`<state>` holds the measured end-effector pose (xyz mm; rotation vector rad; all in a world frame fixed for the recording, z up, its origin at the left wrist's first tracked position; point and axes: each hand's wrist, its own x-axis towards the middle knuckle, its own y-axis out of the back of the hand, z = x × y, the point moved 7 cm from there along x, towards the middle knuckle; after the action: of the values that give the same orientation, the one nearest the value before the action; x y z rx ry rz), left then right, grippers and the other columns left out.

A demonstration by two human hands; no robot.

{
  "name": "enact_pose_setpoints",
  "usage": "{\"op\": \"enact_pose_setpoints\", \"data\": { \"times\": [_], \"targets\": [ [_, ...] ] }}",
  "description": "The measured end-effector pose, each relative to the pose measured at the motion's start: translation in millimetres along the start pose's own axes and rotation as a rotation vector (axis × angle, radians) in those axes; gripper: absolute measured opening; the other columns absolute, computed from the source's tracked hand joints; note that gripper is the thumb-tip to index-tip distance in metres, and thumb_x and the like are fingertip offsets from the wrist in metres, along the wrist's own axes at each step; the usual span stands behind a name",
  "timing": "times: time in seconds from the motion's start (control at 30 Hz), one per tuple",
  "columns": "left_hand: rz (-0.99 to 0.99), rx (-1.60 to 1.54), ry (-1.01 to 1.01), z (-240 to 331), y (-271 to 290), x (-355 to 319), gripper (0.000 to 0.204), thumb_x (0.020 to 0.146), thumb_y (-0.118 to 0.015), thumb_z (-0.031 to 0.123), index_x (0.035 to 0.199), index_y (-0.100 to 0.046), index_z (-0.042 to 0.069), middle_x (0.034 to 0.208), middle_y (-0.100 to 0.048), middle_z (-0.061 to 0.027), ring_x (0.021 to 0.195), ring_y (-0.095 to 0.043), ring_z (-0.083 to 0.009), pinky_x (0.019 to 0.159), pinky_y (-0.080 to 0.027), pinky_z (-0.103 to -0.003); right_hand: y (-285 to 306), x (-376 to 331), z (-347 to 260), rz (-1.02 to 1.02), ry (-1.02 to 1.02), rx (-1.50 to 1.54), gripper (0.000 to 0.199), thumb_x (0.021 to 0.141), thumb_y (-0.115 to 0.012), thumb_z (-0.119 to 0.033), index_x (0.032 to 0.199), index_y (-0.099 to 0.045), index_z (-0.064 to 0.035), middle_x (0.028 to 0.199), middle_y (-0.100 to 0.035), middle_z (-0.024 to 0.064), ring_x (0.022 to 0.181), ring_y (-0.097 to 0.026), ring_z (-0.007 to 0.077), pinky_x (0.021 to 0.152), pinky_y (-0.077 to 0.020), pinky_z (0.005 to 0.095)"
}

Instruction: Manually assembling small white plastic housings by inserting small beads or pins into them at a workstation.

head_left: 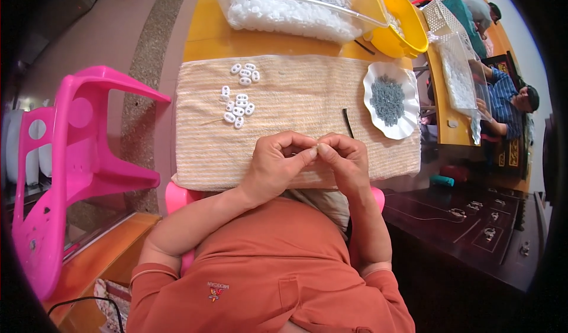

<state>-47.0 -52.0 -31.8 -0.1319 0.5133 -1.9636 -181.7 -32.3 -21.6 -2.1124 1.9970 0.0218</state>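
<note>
Head view: left hand [275,162], right hand [347,162] pinched, fingertips meeting over near side of cloth [296,108]; cannot tell what's between. Best keep pinch light, steady. White two-holed pieces [238,112] lie far left.

A small piece [316,146], pinched near the middle of our frame
We catch only a pale sliver, its shape hidden. White pieces [239,112] with holes lie loosely clustered upper left of centre; we see thin grey bits [387,100] heaped upper right of centre.
</note>
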Motion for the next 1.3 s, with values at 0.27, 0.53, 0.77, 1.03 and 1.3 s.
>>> {"op": "enact_pose_setpoints", "data": {
  "times": [0.27,0.53,0.77,1.03,1.3],
  "targets": [
    [0.018,-0.132,-0.012,7,0,-2,0.014,0.087,-0.063,0.000,0.100,-0.063,-0.003,0.091,-0.068,-0.0078,0.082,-0.064,-0.0111,0.074,-0.053,-0.023,-5,0,-15,-0.017,0.030,-0.002,0.015,0.090,-0.060,-0.007,0.096,-0.063,0.0064,0.086,-0.064,0.0092,0.079,-0.064,0.0162,0.072,-0.0550,0.0286],
    [0.030,-0.218,-0.031,30,-1,-14,0.011,0.088,-0.062,-0.002,0.099,-0.062,-0.003,0.089,-0.066,-0.0079,0.082,-0.065,-0.0135,0.076,-0.054,-0.025,9,17,-26,0.129,0.026,-0.090,0.016,0.091,-0.060,-0.008,0.101,-0.064,0.0042,0.081,-0.065,0.0072,0.075,-0.062,0.0127,0.067,-0.0515,0.0240],
    [-0.059,-0.306,-0.092,50,-17,-31,0.011,0.087,-0.059,-0.007,0.098,-0.060,-0.004,0.092,-0.062,-0.0077,0.085,-0.064,-0.0145,0.077,-0.055,-0.026,-48,57,-27,-0.117,0.369,-0.717,0.014,0.082,-0.066,-0.001,0.096,-0.065,0.0002,0.077,-0.062,0.0103,0.063,-0.058,0.0182,0.056,-0.0459,0.0278],
    [-0.073,-0.292,-0.147,50,-15,-33,0.011,0.086,-0.061,-0.007,0.097,-0.061,-0.004,0.092,-0.061,-0.0054,0.085,-0.064,-0.0129,0.076,-0.054,-0.024,-101,83,-19,-0.129,0.383,-1.272,0.016,0.079,-0.067,-0.017,0.092,-0.063,-0.0093,0.089,-0.059,0.0101,0.072,-0.063,0.0343,0.061,-0.0497,0.0440],
    [-0.070,-0.271,-0.151,52,-14,-33,0.009,0.086,-0.063,-0.005,0.095,-0.061,-0.003,0.090,-0.062,-0.0036,0.084,-0.064,-0.0106,0.074,-0.053,-0.022,-106,82,-19,-0.170,0.429,-1.120,0.014,0.075,-0.068,-0.013,0.087,-0.061,-0.0083,0.088,-0.058,0.0107,0.074,-0.062,0.0352,0.062,-0.0497,0.0437]
  ]
}}
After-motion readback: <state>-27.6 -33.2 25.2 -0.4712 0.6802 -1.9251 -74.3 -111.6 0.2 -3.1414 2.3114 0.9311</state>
